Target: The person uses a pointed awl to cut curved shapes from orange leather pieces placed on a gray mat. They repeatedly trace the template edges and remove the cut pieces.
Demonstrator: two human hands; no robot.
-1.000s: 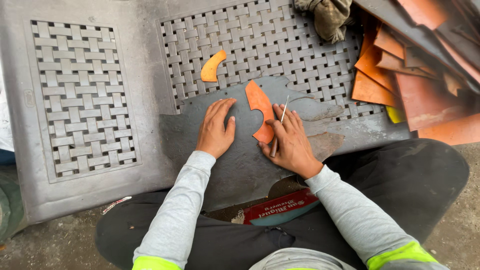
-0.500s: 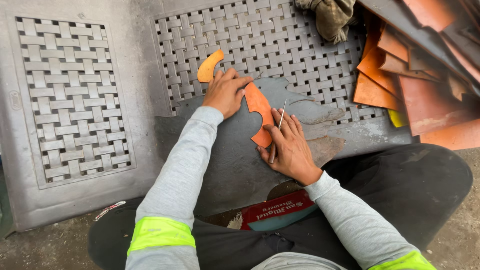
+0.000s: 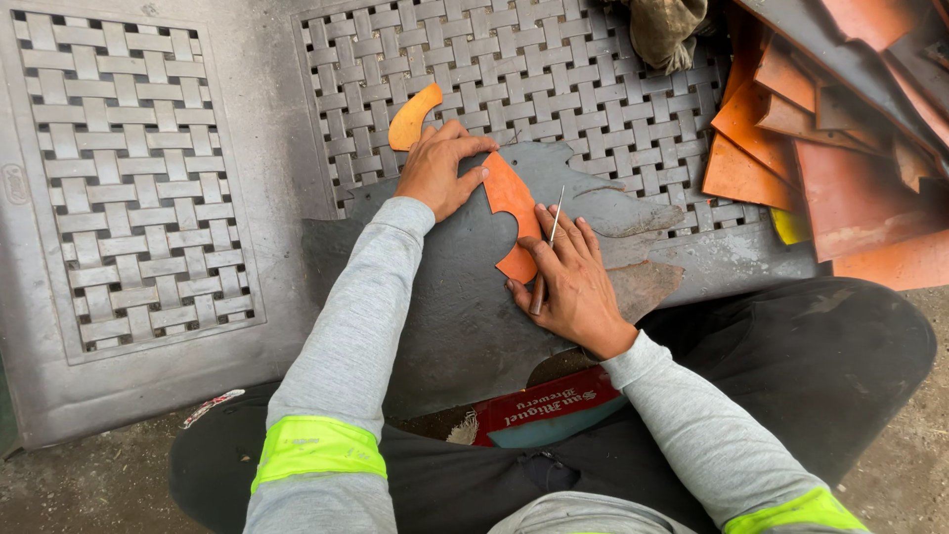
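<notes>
Your left hand (image 3: pixel 440 170) is pressing flat the orange curved leather piece (image 3: pixel 514 213); your right hand (image 3: pixel 568 282) is pinching a thin metal blade (image 3: pixel 554 222), risking a slip toward your fingers.

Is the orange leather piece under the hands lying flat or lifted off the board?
Flat. The orange leather piece lies on the grey board, pressed by the left hand; the right hand holds a thin blade.

Daylight was soft and even, no hard glare anywhere. Only faint shadows sat under the left hand (image 3: pixel 442 173) and right hand (image 3: pixel 571 287). The grey woven panel (image 3: pixel 138 188) stayed sharp, its lines bowing slightly toward the edges. The orange sheets (image 3: pixel 840 168) looked vivid, and the lower corners went a touch darker.
</notes>
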